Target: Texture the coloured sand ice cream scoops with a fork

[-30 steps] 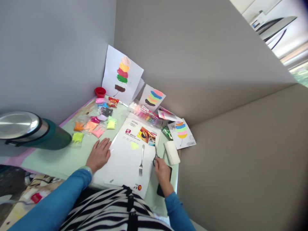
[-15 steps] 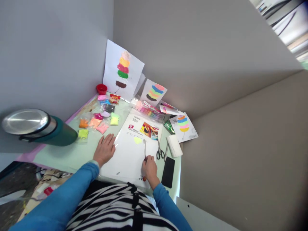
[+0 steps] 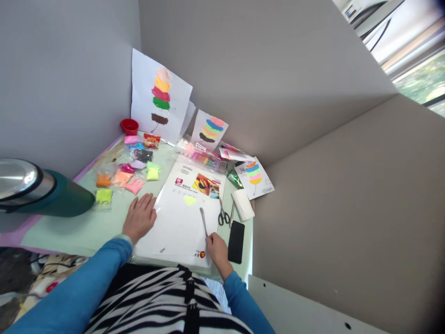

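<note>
My right hand (image 3: 218, 248) is closed around the handle of a small metal spatula (image 3: 203, 221). Its flat rounded tip points away from me and leans left, just over the white sheet or on it; I cannot tell which. My left hand (image 3: 141, 218) lies flat with fingers stretched out, at the left edge of the white paper sheet (image 3: 174, 232). A pale yellow patch (image 3: 190, 200) of soft material sits toward the far part of the sheet, left of the spatula's tip. Beyond it lies a printed label with a colourful picture (image 3: 206, 185).
Small bags of coloured clay (image 3: 135, 184) and a red bowl (image 3: 130, 126) are at the left, near a large green flask (image 3: 66, 192). Scissors (image 3: 223, 216), a black phone (image 3: 236, 242) and a white tissue pack (image 3: 243, 204) lie right. Painted cards (image 3: 162, 95) lean against grey walls.
The view has shifted, so the table sits farther left in it. The spatula has swung from nearly upright to leaning left, and my right hand has turned with it. My left hand stays flat.
</note>
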Demonstrator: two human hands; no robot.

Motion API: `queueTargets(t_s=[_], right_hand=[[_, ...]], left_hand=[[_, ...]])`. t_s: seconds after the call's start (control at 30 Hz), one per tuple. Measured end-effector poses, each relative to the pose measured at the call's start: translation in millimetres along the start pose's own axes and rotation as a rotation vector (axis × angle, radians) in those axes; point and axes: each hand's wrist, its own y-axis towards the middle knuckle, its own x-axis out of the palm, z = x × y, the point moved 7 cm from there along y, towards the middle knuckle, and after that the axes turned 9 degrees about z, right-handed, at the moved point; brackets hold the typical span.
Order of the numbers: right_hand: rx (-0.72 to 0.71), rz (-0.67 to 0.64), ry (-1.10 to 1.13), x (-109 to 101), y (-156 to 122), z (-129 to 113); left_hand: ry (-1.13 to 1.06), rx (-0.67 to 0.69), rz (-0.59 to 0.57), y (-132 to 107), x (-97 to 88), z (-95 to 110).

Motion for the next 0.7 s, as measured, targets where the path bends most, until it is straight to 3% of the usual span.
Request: queueTargets(t_s=[0.27,0.47,0.7], right_hand=[[0.048,0.227,-0.089,-32.5,40.9,4.4],[0.083,0.234,-0.155,-38.4,75.1,6.2],[0.094,0.222,-0.209,-37.9,78.2,6.4]], left_hand=[[0.009,0.005,0.003,-0.3,0.4,-0.5],[0.023,0.018,0.008,-0.7,0.5,-0.3],[0.017,0.003,-0.011,0.0,0.4,-0.2]])
